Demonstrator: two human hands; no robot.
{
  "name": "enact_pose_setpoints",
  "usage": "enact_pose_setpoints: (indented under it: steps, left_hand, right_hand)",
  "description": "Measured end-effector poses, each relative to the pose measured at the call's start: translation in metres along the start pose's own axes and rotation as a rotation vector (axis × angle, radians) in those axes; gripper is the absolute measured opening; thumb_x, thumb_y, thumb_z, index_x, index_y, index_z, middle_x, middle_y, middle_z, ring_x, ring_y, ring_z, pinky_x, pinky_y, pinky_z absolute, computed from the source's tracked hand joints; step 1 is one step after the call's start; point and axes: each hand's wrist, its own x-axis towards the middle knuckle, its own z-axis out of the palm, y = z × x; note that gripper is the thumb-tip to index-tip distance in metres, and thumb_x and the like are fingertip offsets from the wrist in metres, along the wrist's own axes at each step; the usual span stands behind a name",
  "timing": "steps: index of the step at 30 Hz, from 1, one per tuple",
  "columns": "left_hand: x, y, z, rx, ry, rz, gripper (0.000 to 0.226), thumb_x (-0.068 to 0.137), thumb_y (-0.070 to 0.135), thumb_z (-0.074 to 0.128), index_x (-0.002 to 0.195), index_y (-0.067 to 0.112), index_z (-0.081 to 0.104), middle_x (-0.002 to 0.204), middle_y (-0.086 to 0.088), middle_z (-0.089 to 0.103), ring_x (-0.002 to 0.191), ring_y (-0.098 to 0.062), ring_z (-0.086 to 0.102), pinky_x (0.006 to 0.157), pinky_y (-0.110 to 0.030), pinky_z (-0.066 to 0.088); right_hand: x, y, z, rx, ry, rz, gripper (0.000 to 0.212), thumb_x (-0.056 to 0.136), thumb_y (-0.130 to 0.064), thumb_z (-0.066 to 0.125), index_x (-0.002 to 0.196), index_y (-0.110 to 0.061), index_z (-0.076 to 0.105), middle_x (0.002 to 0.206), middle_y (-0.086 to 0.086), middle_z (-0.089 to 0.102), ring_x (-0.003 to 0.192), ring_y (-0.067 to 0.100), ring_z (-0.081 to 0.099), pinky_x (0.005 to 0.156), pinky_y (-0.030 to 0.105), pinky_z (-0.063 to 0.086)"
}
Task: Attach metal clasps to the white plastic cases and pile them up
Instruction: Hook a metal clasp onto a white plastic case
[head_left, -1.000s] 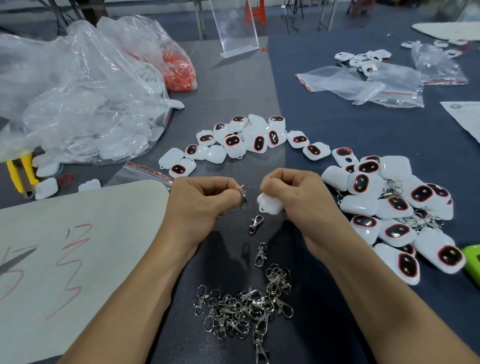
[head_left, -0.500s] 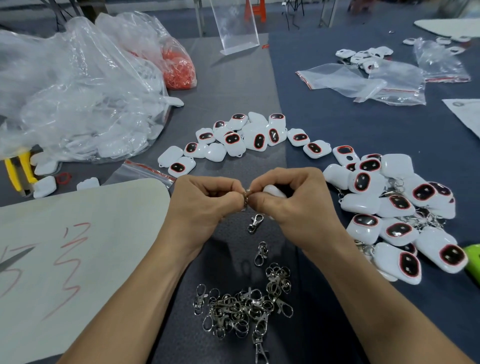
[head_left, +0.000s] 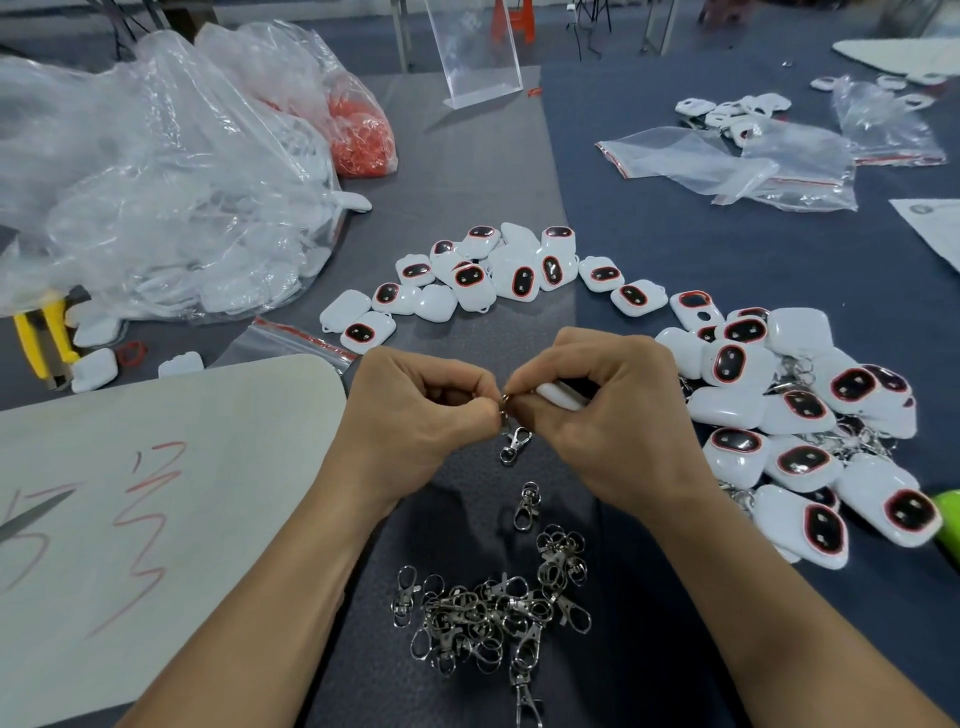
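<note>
Mid-table, the left hand (head_left: 415, 415) pinches the ring of a silvery swivel clasp (head_left: 514, 444) that dangles below it. The right hand (head_left: 613, 415) curls round a glossy white case (head_left: 561, 396), fingertips at the ring. Loose clasps (head_left: 488, 618) lie nearer, red-rimmed cases (head_left: 795, 415) heaped right. Red strokes on the left sheet (head_left: 182, 467) are unreadable

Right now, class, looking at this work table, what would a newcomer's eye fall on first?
First, the two bare hands close together at the centre: the left hand pinches a small silver metal clasp, and the right hand holds a white plastic case. To the right lies a pile of white plastic cases with red-rimmed black windows. Nearest the viewer sits a tangled heap of silver clasps.
</note>
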Motion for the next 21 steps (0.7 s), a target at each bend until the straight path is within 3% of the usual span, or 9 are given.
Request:
enact_pose_setpoints:
  steps: [5, 12, 16, 19, 21]
  left_hand:
    - [0.0, -0.003, 0.002, 0.047, 0.007, -0.032, 0.016, 0.057, 0.023, 0.067, 0.065, 0.013, 0.075, 0.053, -0.001, 0.048, 0.053, -0.014, 0.033, 0.05, -0.026, 0.024]
    - [-0.001, -0.002, 0.006, -0.048, 0.039, -0.063, 0.016, 0.054, 0.024, 0.065, 0.06, 0.011, 0.072, 0.049, 0.004, 0.044, 0.048, -0.009, 0.032, 0.046, -0.02, 0.024]
    - [0.0, -0.002, 0.005, 0.076, 0.199, -0.024, 0.005, 0.061, 0.016, 0.07, 0.062, 0.018, 0.075, 0.048, 0.01, 0.049, 0.047, -0.003, 0.036, 0.047, -0.015, 0.028]
    - [-0.002, -0.006, -0.005, 0.524, 0.239, 0.117, 0.002, 0.065, 0.024, 0.069, 0.065, 0.022, 0.069, 0.05, 0.009, 0.051, 0.047, -0.002, 0.042, 0.049, -0.018, 0.038]
    - [-0.003, -0.007, -0.008, 0.761, 0.17, 0.184, 0.006, 0.067, 0.027, 0.068, 0.067, 0.021, 0.07, 0.056, 0.006, 0.057, 0.053, -0.007, 0.053, 0.057, -0.029, 0.049]
  right_hand:
    - [-0.001, 0.0, 0.0, -0.073, -0.007, -0.01, 0.018, 0.072, -0.006, 0.089, 0.077, -0.022, 0.082, 0.071, -0.014, 0.065, 0.069, 0.01, 0.064, 0.059, 0.012, 0.041]
    - [-0.001, 0.002, -0.001, -0.156, 0.037, -0.063, 0.015, 0.076, -0.013, 0.087, 0.079, -0.026, 0.081, 0.072, -0.012, 0.066, 0.067, 0.011, 0.064, 0.057, 0.02, 0.046]
    - [0.004, 0.012, 0.005, -0.02, 0.128, 0.252, 0.011, 0.077, -0.023, 0.083, 0.069, -0.028, 0.078, 0.065, -0.011, 0.071, 0.061, 0.004, 0.063, 0.058, 0.016, 0.047]
    - [0.012, 0.021, 0.005, 0.285, 0.151, 0.56, 0.016, 0.088, -0.025, 0.076, 0.077, -0.015, 0.078, 0.069, 0.004, 0.071, 0.053, 0.012, 0.051, 0.053, 0.029, 0.043]
    - [0.013, 0.021, 0.006, 0.473, 0.094, 0.637, 0.012, 0.09, -0.01, 0.068, 0.085, -0.012, 0.079, 0.077, 0.012, 0.074, 0.051, 0.012, 0.052, 0.047, 0.021, 0.041]
